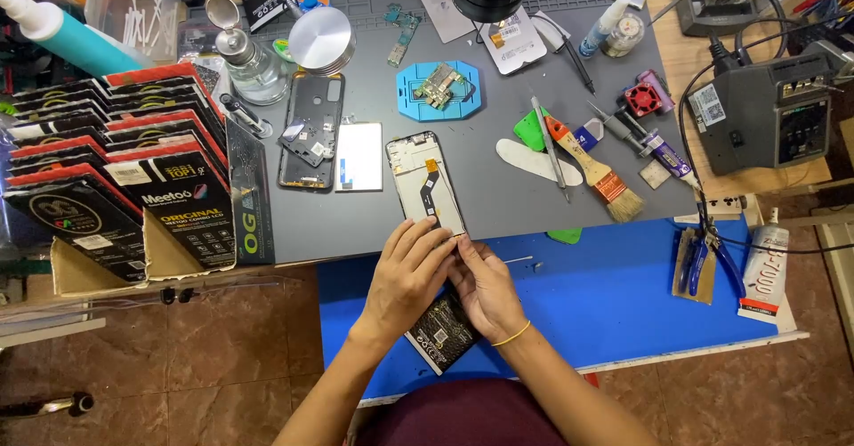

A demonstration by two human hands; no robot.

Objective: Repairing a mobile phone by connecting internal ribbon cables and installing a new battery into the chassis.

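My left hand (407,277) and my right hand (485,288) meet at the near end of an opened phone frame (425,182) with an orange flex cable, lying on the grey mat (498,188). Fingertips of both hands pinch at its lower edge. Under my hands lies a black phone battery (442,335) on the blue surface (614,295); whether either hand grips it I cannot tell. A yellow band circles my right wrist.
A black phone back housing (311,130) and a white panel (359,156) lie left of the frame. A blue holder with a circuit board (438,89), a brush (598,170), tweezers, pliers (698,259), a glue tube (765,273) and stacked black boxes (124,170) surround them.
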